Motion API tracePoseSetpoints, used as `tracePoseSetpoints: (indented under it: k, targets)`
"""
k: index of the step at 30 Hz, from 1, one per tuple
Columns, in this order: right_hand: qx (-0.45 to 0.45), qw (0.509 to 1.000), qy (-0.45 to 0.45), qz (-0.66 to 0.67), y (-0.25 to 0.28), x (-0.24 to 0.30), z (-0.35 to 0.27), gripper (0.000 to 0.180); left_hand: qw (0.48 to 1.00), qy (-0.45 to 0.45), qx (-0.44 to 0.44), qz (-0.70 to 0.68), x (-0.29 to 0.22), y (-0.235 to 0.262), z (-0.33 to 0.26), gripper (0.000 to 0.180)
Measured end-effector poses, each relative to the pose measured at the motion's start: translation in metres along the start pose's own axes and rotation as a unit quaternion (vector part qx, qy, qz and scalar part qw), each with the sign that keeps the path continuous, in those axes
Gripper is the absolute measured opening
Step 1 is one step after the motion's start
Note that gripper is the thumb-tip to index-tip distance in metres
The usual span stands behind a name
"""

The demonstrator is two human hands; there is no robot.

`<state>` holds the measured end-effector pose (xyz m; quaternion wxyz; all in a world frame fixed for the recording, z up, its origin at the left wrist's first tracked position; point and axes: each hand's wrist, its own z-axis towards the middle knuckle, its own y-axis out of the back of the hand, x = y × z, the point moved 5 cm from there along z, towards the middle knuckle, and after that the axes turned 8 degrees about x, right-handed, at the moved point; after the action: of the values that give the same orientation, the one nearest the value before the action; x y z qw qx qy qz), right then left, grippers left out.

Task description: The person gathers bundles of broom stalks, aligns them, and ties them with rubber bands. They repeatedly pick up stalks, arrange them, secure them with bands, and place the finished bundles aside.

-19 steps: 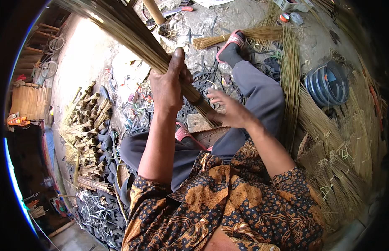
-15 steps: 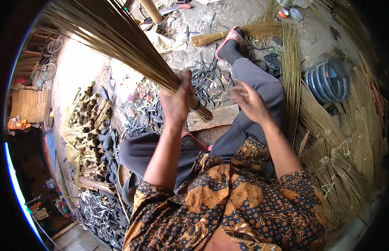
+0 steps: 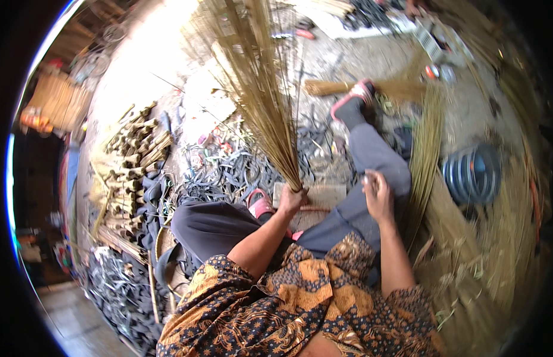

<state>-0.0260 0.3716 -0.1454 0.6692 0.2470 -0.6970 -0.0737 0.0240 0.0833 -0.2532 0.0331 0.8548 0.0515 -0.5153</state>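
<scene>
My left hand (image 3: pixel 292 200) is closed round the narrow bound end of a stick broom (image 3: pixel 258 101), in front of a flat wooden block (image 3: pixel 324 196). The broom's thin brown sticks fan upward and away from the hand, their far ends blurred and partly lost in glare. My right hand (image 3: pixel 378 195) is raised above my bent right knee, apart from the broom. Its fingers are loosely bent with gaps between them, and I make out nothing in them.
Short bundled broom heads (image 3: pixel 130 160) are piled at left, above black rubber strips (image 3: pixel 118 297). More strips litter the floor ahead. Long green-brown sticks (image 3: pixel 428 143) lie beside my right leg, near a clear blue plastic container (image 3: pixel 472 172). A tied stick bundle (image 3: pixel 330 88) lies by my right foot.
The broom has swung from leaning up-left to nearly upright, its sticks fanning wider. My left hand has come lower and nearer to me. My right hand's spread fingers have bent in.
</scene>
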Motion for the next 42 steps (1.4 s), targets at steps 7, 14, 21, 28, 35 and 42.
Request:
tracePoseSetpoints:
  k: [7,14,21,28,35,42]
  targets:
    - [-0.002,1.0,-0.016,0.006,-0.004,-0.001,-0.001,0.031,0.99,-0.129,-0.061,0.015,-0.102,0.044,-0.014,0.035]
    - [0.042,0.999,-0.007,-0.033,-0.001,0.007,0.004,0.032,0.846,-0.145,-0.479,0.184,-0.301,0.506,-0.146,0.036]
    - [-0.143,0.974,0.004,0.177,0.022,0.012,-0.009,0.034,0.903,-0.089,-0.415,0.065,-0.294,0.627,-0.166,0.045]
    - [-0.333,0.917,-0.154,-0.155,0.13,-0.041,-0.054,0.053,0.98,-0.145,-0.047,-0.129,-0.234,0.488,-0.02,0.054]
    - [-0.127,0.782,-0.547,-0.271,0.143,-0.152,-0.096,0.108,0.991,-0.083,0.007,0.102,-0.247,0.296,0.054,0.058]
    - [-0.233,0.72,-0.572,-0.317,0.096,-0.184,-0.05,0.084,0.971,0.008,-0.024,0.239,-0.22,0.268,0.047,0.054]
